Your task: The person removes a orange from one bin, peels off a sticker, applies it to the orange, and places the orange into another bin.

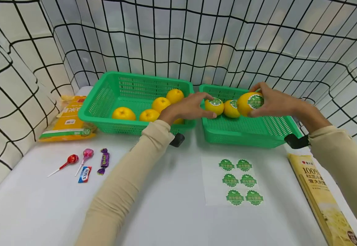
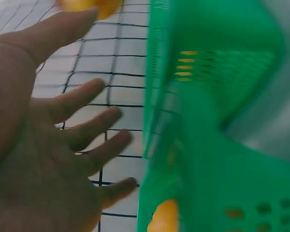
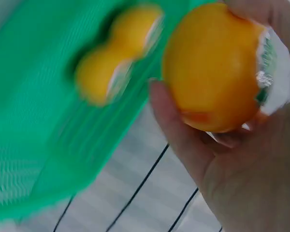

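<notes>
My right hand (image 1: 275, 99) grips an orange (image 1: 244, 102) with a green scalloped sticker on it, held over the right green basket (image 1: 236, 136). In the right wrist view the thumb and fingers wrap the same orange (image 3: 210, 67). Two more stickered oranges, one at the left (image 1: 214, 106) and one beside it (image 1: 231, 109), lie in that basket. My left hand (image 1: 188, 106) reaches over the gap between the baskets, fingertips close to the leftmost stickered orange. Its fingers (image 2: 94, 130) are spread with nothing held in the left wrist view.
The left green basket (image 1: 104, 102) holds several plain oranges (image 1: 123, 113). A sheet with green stickers (image 1: 212, 184) lies in front. Candies, including a lollipop (image 1: 72, 159), and a yellow bag (image 1: 69, 119) sit left; a noodle pack (image 1: 323, 198) lies right. Black netting (image 1: 184, 39) stands behind.
</notes>
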